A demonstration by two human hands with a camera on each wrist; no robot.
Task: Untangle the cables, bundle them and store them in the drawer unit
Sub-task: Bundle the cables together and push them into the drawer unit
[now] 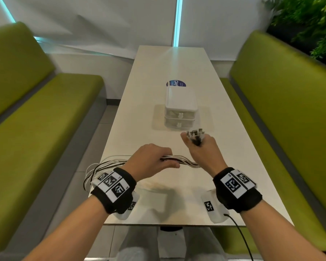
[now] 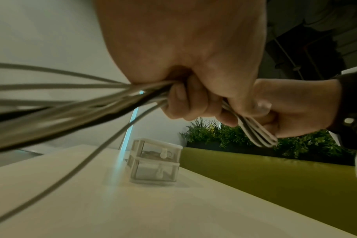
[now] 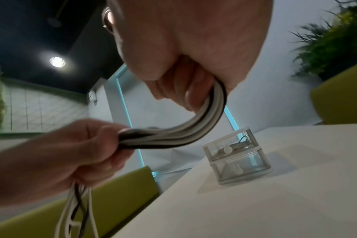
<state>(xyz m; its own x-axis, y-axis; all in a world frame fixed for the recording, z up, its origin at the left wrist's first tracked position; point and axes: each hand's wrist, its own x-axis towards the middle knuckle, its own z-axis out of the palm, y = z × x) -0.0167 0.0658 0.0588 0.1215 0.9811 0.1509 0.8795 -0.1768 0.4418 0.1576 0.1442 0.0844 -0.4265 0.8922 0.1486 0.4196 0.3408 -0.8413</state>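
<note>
Both hands hold the cables (image 1: pixel 179 160) above the table (image 1: pixel 233 166) — the right hand (image 1: pixel 201 151) is clenched round the plug ends, which stick up from its fist, and the left hand (image 1: pixel 149 160) grips the strands beside it. Loose loops trail off the table's left edge. The drawer unit (image 1: pixel 181 108) stands just beyond, both drawers closed.

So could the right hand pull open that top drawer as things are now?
Probably not yet. The path over the table to the drawer unit is free, but the right hand grips the cables by their plug ends, and the left hand holds them too. One must let go first.
</note>
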